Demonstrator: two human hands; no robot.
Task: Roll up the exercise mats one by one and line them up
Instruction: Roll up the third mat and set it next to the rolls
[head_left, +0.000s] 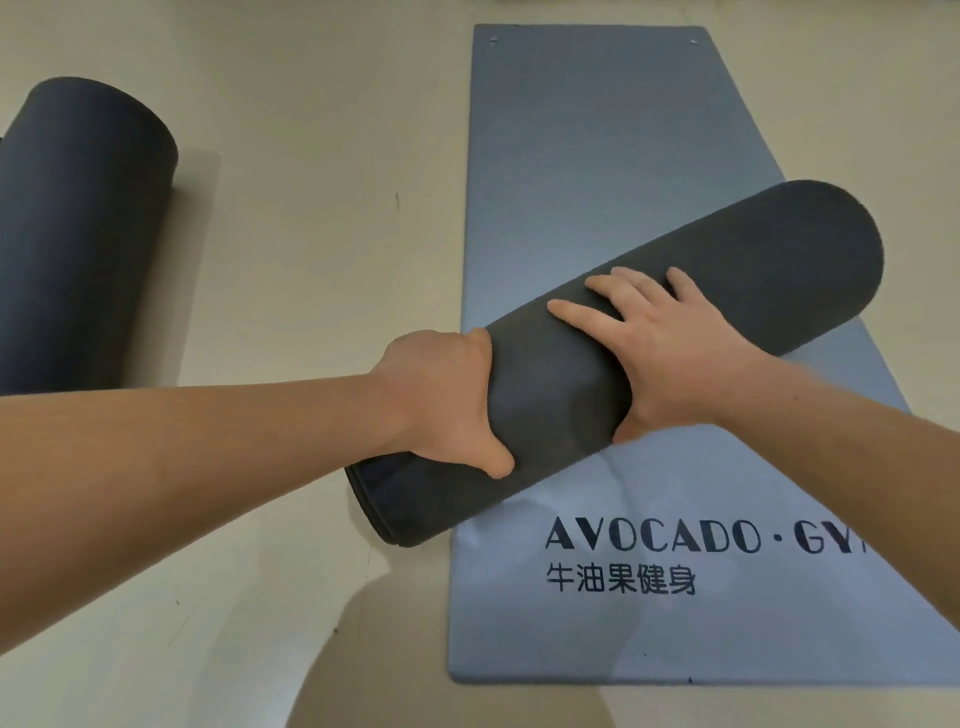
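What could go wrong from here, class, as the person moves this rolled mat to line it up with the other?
1. The rolled mat shows no strap; only the left hand grips it and the right hand lies on top, so it may spring open.
2. It lies slantwise on the flat mat and might drag it.
3. It could land crooked beside the other roll.

Gym or fitness studio: pale floor (311, 130), flat blue-grey mat (623, 156) with "AVOCADO · GY" lettering, dark rolled mat (753, 260).
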